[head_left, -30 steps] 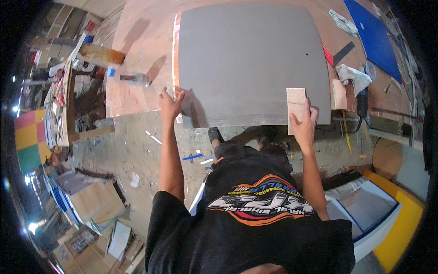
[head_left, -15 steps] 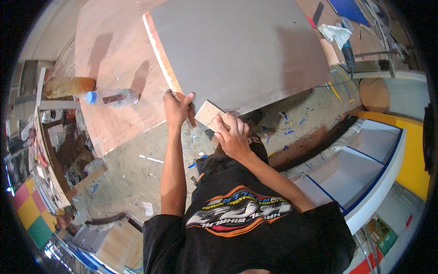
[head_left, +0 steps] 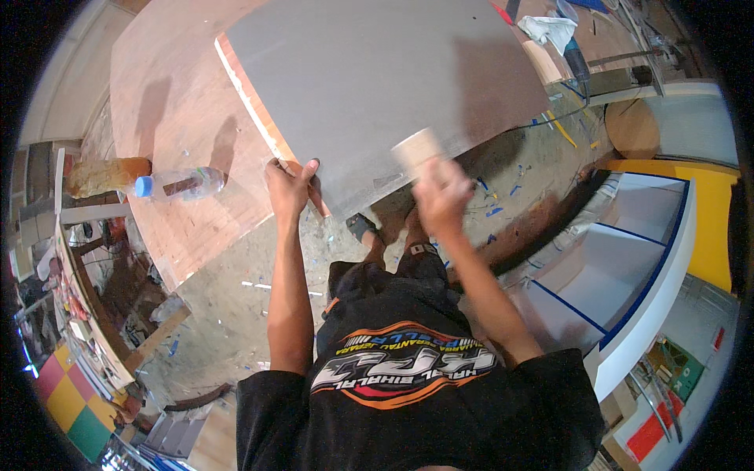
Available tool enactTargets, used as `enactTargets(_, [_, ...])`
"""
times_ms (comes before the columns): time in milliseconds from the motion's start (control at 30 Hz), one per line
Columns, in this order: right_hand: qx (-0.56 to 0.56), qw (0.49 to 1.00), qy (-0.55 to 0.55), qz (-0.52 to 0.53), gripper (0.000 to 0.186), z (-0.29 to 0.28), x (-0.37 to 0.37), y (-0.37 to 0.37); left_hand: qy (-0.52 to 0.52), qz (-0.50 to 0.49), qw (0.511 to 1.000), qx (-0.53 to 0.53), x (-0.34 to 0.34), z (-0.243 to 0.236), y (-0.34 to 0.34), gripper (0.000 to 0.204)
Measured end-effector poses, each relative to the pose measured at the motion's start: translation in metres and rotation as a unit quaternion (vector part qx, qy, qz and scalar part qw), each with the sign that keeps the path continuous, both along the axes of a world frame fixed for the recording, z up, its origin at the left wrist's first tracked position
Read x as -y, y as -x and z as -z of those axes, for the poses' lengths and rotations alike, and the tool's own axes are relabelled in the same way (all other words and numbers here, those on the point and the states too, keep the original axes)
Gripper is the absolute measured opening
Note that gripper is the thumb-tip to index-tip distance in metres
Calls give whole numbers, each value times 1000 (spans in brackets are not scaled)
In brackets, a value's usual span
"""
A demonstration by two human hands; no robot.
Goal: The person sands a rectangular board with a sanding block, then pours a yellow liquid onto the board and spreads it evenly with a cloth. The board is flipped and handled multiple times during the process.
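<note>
A large grey panel (head_left: 369,94) with a bare wooden edge along its left side lies on the wooden table. At its near left corner my left hand (head_left: 290,187) is closed, thumb on the top face and fingers around the wooden edge. My right hand (head_left: 444,192), blurred by motion, grips a pale, flat sanding block (head_left: 418,151). The block is at the panel's near edge, right of the middle; I cannot tell whether it touches the surface.
The table (head_left: 157,228) also bears a blue-capped plastic bottle (head_left: 188,184) and an amber bottle (head_left: 110,177) at the left. Back right are a white cloth (head_left: 548,33) and a power tool (head_left: 577,61). A white compartmented cabinet (head_left: 620,259) stands at the right. Scraps litter the floor (head_left: 228,322).
My right hand has swung right and slightly up with the sanding block, away from the panel's near left corner. My left hand stays on that corner. The view has shifted a little.
</note>
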State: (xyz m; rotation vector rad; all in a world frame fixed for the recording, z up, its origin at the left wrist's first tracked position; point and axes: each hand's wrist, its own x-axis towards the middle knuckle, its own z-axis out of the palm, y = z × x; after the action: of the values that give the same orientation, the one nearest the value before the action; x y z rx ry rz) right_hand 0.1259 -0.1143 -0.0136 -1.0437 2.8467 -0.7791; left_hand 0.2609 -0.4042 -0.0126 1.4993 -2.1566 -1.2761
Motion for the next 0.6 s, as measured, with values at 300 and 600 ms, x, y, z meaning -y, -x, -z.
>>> enactTargets(300, [619, 489, 583, 194, 58, -65, -49, 47, -10, 40, 994, -99, -2, -21, 5, 51])
enactTargets(600, [122, 969, 167, 137, 79, -15, -24, 22, 62, 96, 991, 67, 27, 3, -3, 91])
